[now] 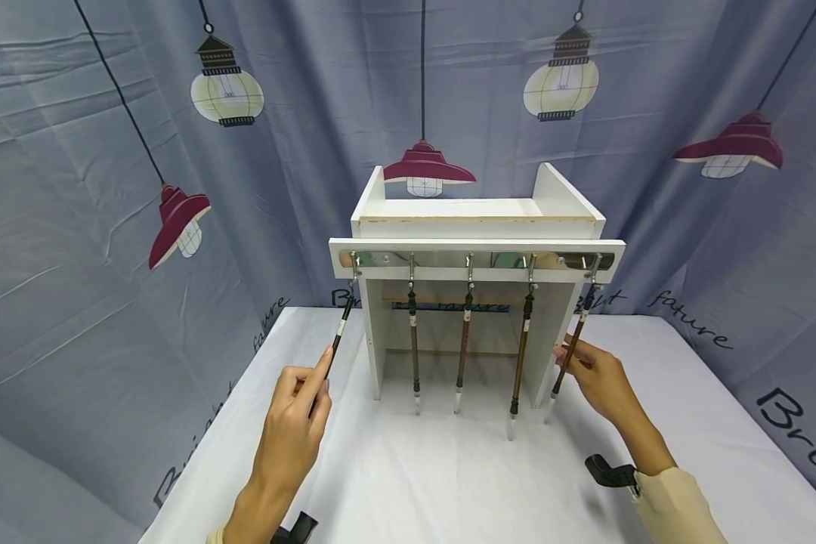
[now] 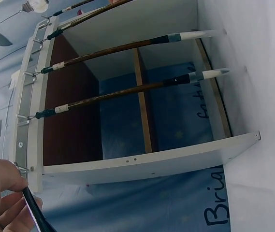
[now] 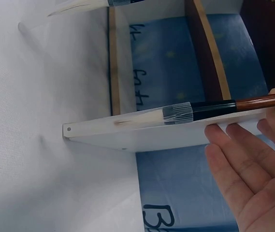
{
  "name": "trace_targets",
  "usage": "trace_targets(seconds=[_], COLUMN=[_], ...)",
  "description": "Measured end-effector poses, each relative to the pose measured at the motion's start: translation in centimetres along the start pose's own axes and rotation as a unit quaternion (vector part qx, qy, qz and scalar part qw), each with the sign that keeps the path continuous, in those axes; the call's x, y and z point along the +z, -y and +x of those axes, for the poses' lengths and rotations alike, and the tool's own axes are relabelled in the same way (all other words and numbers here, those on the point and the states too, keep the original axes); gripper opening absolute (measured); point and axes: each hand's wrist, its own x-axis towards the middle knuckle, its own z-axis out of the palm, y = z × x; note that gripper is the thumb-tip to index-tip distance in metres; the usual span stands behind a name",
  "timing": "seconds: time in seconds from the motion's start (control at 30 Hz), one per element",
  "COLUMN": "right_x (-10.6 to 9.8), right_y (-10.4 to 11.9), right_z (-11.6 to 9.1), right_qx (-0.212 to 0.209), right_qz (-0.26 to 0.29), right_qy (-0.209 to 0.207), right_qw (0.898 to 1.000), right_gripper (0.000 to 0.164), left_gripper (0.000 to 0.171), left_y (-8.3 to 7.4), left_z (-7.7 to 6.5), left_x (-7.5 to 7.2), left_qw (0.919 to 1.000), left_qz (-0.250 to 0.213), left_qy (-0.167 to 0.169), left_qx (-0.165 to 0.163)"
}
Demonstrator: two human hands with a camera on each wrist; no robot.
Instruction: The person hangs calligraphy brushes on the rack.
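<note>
My left hand (image 1: 292, 423) pinches a dark, slim writing brush (image 1: 342, 323) by its shaft. That brush slants up to the leftmost hook (image 1: 355, 264) of the rail; in the left wrist view its upper end is near the fingertips. My right hand (image 1: 598, 374) holds a brown-shafted brush (image 1: 580, 326) between thumb and finger, the other fingers spread beside it. This brush hangs from the rightmost hook (image 1: 595, 266), its white bristles (image 3: 142, 117) under a clear cap. Between the hands hang three more brushes, including the middle brush (image 1: 465, 340).
A white wooden shelf unit (image 1: 479, 229) stands on the white-covered table (image 1: 421, 483), with a hook rail (image 1: 476, 245) across its front. Behind it hangs a blue-grey curtain (image 1: 313, 151) printed with lamps. Black camera mounts (image 1: 610, 472) sit at both wrists.
</note>
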Motion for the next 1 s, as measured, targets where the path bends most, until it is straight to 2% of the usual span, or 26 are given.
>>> trace_targets(seconds=[0.3, 0.57, 0.73, 1.0], right_x=[-0.1, -0.1, -0.1, 0.0], right_y=[0.1, -0.1, -0.2, -0.3], right_z=[0.2, 0.3, 0.2, 0.1], right_qx=[-0.019, -0.024, -0.024, -0.021], right_qz=[0.003, 0.001, 0.001, -0.001], right_qy=[-0.013, -0.016, -0.016, -0.017], right_qw=[1.000, 1.000, 1.000, 1.000], right_gripper=[0.063, 0.064, 0.063, 0.063], left_gripper=[0.042, 0.057, 0.061, 0.061], left_y=[0.0, -0.1, -0.2, -0.3], left_z=[0.3, 0.7, 0.9, 1.1], left_x=[0.2, 0.4, 0.5, 0.6], left_qw=[0.9999, 1.0000, 0.9999, 0.9997], left_qz=[-0.007, -0.004, -0.007, -0.009], left_qy=[0.005, 0.001, -0.010, -0.004], left_qx=[-0.007, -0.004, -0.001, -0.024])
